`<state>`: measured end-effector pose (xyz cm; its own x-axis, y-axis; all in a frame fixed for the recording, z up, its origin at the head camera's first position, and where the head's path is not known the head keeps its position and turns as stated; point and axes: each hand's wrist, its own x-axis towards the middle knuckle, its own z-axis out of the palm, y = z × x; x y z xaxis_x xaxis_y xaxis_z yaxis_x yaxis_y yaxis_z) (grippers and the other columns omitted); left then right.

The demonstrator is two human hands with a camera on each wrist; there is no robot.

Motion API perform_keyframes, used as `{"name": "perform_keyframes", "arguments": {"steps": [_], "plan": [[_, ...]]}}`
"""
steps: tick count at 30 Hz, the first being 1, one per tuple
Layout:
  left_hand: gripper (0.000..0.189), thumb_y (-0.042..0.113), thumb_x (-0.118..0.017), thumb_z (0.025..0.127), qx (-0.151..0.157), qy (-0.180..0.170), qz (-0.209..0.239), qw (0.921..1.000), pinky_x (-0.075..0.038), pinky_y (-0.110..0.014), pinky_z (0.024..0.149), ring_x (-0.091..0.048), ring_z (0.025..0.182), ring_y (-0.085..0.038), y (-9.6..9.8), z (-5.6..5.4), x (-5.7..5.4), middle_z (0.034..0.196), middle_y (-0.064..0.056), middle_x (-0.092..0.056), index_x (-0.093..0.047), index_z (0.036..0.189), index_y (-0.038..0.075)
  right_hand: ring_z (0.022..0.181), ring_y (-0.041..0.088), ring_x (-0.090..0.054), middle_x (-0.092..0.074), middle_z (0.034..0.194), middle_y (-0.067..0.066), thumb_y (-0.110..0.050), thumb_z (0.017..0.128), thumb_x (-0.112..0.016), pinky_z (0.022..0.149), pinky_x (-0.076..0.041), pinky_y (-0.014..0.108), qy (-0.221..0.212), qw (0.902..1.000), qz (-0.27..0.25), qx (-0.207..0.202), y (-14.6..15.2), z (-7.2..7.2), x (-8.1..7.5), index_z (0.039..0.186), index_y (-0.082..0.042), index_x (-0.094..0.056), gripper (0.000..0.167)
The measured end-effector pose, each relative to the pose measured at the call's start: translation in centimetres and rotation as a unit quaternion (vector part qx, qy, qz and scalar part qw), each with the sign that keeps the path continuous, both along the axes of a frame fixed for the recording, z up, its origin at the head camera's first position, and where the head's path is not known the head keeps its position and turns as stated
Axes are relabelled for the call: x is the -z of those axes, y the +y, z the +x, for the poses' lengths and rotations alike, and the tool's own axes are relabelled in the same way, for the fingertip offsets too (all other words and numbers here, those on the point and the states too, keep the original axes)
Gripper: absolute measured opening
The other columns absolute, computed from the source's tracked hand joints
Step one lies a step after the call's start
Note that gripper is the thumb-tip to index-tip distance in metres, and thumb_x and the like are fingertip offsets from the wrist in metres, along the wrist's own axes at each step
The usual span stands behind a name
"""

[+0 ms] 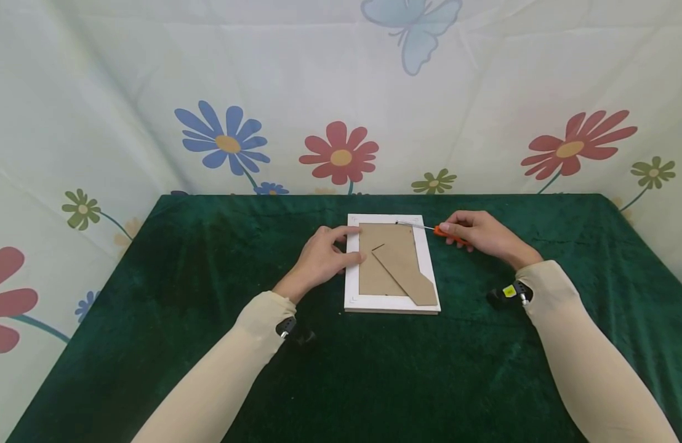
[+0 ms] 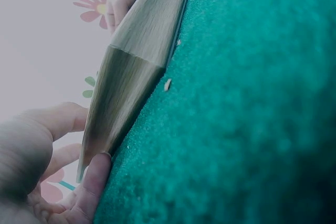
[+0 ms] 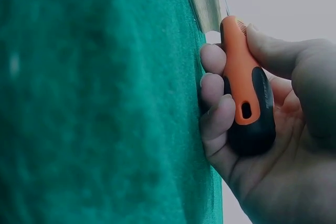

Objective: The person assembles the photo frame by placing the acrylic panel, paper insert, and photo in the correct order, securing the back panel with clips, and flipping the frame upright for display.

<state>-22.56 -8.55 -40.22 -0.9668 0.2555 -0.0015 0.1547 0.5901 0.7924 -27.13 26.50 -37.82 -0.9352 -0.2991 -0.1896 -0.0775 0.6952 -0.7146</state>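
A picture frame [image 1: 393,304] with a white back border lies face down on the green cloth, its brown backing board [image 1: 374,277] and slanted stand leg [image 1: 410,280] showing. My left hand [image 1: 321,255] holds the frame's left side, thumb and index finger reaching over the border. In the left wrist view, a finger touches the frame's wood-grain side [image 2: 123,82]. My right hand [image 1: 479,232] grips a screwdriver [image 3: 242,66] by its orange and black handle. The thin metal shaft crosses the frame's upper right border, and its tip is over the backing board's top edge.
Dark green cloth [image 1: 208,258] covers the table. Behind it hangs a white curtain [image 1: 463,92] printed with flowers and a butterfly. A small pale scrap [image 2: 167,84] lies on the cloth beside the frame.
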Motion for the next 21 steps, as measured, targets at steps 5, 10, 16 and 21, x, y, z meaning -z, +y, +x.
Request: {"name": "perform_keyframes", "arguments": {"steps": [5,10,16,21], "plan": [[0.062,0.031,-0.08,0.096,0.001,-0.003,0.0,1.0,-0.059,-0.03,0.07,-0.066,0.079,-0.02,-0.03,0.03,-0.11,0.124,-0.012,-0.052,-0.059,0.153,0.02,0.09,0.029,-0.058,-0.066,0.104,0.013,-0.045,0.109,-0.059,0.078,-0.051,0.035,-0.005,1.0,0.001,0.001,-0.01,-0.01,-0.1,0.124,-0.006,-0.068,0.043],[0.062,0.031,-0.08,0.096,0.001,-0.004,-0.002,1.0,-0.059,-0.03,0.071,-0.066,0.079,-0.021,-0.02,0.05,-0.21,0.125,-0.012,-0.052,-0.059,0.153,0.02,0.089,0.029,-0.059,-0.066,0.102,0.013,-0.045,0.109,-0.058,0.078,-0.051,0.036,-0.003,1.0,0.004,-0.001,0.03,-0.05,-0.17,0.123,-0.005,-0.069,0.044],[0.061,0.032,-0.079,0.097,-0.001,-0.006,-0.008,0.9999,-0.059,-0.03,0.071,-0.066,0.08,-0.021,0.07,-0.01,-0.15,0.124,-0.011,-0.051,-0.059,0.153,0.022,0.088,0.029,-0.059,-0.067,0.1,0.012,-0.045,0.11,-0.057,0.077,-0.051,0.035,0.0,1.0,0.003,-0.007,0.19,-0.22,-0.08,0.122,-0.005,-0.07,0.044],[0.061,0.031,-0.079,0.097,-0.001,-0.007,-0.008,0.9999,-0.059,-0.03,0.071,-0.066,0.08,-0.021,0.09,0.09,-0.22,0.123,-0.011,-0.051,-0.059,0.153,0.021,0.088,0.029,-0.058,-0.067,0.098,0.011,-0.045,0.11,-0.057,0.075,-0.051,0.034,0.0,0.9999,0.005,-0.011,0.17,-0.31,-0.15,0.122,-0.005,-0.071,0.044]]}}
